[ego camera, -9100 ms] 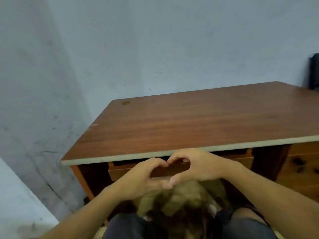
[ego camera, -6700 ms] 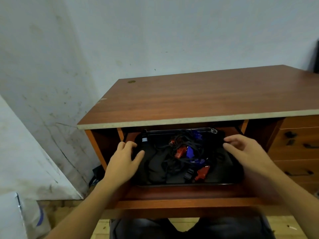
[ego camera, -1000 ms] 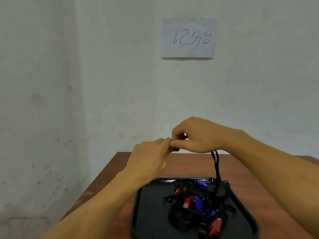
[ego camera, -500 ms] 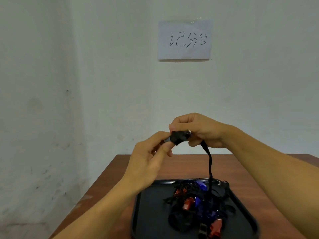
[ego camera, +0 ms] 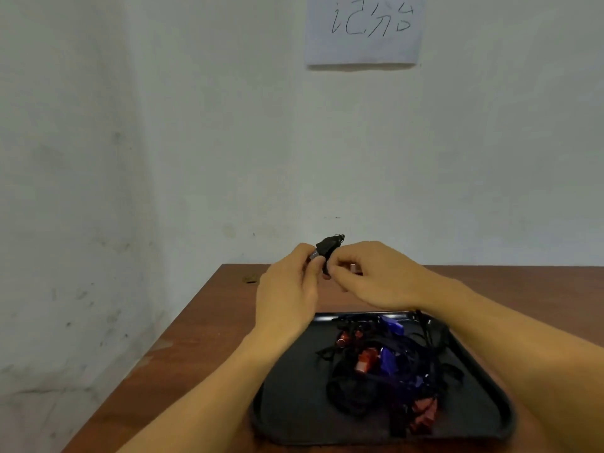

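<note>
A small black flash drive (ego camera: 327,247) with a silver plug end is held up above the far part of the wooden table (ego camera: 202,338). My left hand (ego camera: 287,289) pinches its plug end and my right hand (ego camera: 369,276) holds it from the right. Below them a black tray (ego camera: 287,410) holds a tangle of black lanyards (ego camera: 356,384) with red drives (ego camera: 366,359) and blue drives (ego camera: 387,359). Whether a cord still hangs from the held drive is hidden by my right hand.
A white wall rises right behind the table, with a handwritten paper sheet (ego camera: 362,29) taped high up. The table's left edge runs diagonally toward the near left, with the wall corner beyond it.
The view has tilted down a little. Both hands have lowered with the black drive, and the lanyard that hung from it down to the tray is not seen hanging now.
</note>
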Demonstrator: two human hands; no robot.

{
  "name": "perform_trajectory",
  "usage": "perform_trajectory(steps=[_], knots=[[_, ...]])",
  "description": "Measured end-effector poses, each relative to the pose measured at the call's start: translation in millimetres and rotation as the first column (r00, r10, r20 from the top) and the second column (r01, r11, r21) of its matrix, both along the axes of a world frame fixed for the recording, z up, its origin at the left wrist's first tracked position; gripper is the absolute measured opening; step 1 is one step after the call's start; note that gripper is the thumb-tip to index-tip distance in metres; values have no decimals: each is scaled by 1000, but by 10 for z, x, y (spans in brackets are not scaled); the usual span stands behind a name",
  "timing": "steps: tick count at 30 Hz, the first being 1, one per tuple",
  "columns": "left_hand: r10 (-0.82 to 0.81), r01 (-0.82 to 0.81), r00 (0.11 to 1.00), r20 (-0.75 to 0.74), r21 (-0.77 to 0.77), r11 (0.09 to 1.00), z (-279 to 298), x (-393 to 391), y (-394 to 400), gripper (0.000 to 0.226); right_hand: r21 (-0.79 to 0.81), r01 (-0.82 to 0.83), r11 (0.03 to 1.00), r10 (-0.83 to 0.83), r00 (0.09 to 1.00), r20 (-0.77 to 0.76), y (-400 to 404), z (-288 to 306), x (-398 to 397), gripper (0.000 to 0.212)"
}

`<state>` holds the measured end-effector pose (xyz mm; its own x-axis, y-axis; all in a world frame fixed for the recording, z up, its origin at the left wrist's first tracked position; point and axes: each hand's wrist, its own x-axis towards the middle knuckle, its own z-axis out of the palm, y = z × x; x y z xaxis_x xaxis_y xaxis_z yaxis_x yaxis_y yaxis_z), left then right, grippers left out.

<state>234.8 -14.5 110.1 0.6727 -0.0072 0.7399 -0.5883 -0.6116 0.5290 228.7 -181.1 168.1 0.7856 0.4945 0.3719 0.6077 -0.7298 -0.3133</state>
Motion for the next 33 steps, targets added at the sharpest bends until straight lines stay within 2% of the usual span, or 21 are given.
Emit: perform_trajectory(steps=[2, 3, 5, 7, 9, 11, 15, 18, 21, 23, 27, 29, 31, 33], knots=[[89, -97, 995, 44, 243, 965, -121, 65, 44, 13, -268, 19, 963, -18, 1000, 3, 20, 42, 11, 21], [89, -103, 994, 59, 325, 940, -180, 94, 59, 11, -350, 14, 937, -19, 1000, -9, 38, 76, 28, 22], [38, -63, 997, 68, 416, 907, -275, 121, 75, 13, -422, 7, 906, -11, 1000, -7, 71, 188, 80, 22], [-6, -39, 995, 100, 440, 897, -368, 129, 88, 22, -408, -11, 913, -3, 999, -33, 75, 304, 171, 22], [-63, 9, 989, 135, 367, 930, -457, 153, 137, 31, -345, -41, 938, 6, 995, -102, 74, 351, 283, 21], [-111, 67, 983, 147, 276, 959, -519, 201, 205, 29, -255, -91, 963, 50, 986, -161, 73, 317, 381, 22], [-223, 203, 970, 95, 183, 962, -553, 224, 309, 19, 86, -130, 988, 149, 944, -294, 31, 99, 519, 26], [-317, 317, 948, 20, 23, 948, -559, 214, 340, 20, 398, 7, 917, 192, 867, -459, -35, -208, 622, 25], [-356, 353, 934, -17, -90, 931, -577, 202, 339, 20, 578, 112, 808, 238, 836, -495, -23, -572, 616, 21], [-339, 332, 940, -34, -129, 934, -584, 209, 329, 19, 618, 111, 778, 218, 875, -432, 4, -725, 558, 23], [-198, 190, 978, -64, -116, 975, -606, 273, 356, 16, 505, -21, 863, 104, 985, -137, 79, -955, 401, 16], [-68, 74, 994, -81, 76, 994, -633, 301, 389, 12, 367, -33, 930, 42, 999, -17, 93, -1088, 353, 17], [54, -32, 997, -56, 334, 942, -656, 312, 419, 7, 152, -37, 988, 25, 996, 83, 96, -1098, 303, 18], [68, -56, 998, -9, 463, 885, -646, 312, 439, 7, 32, -35, 999, 30, 988, 149, 72, -981, 271, 24]])
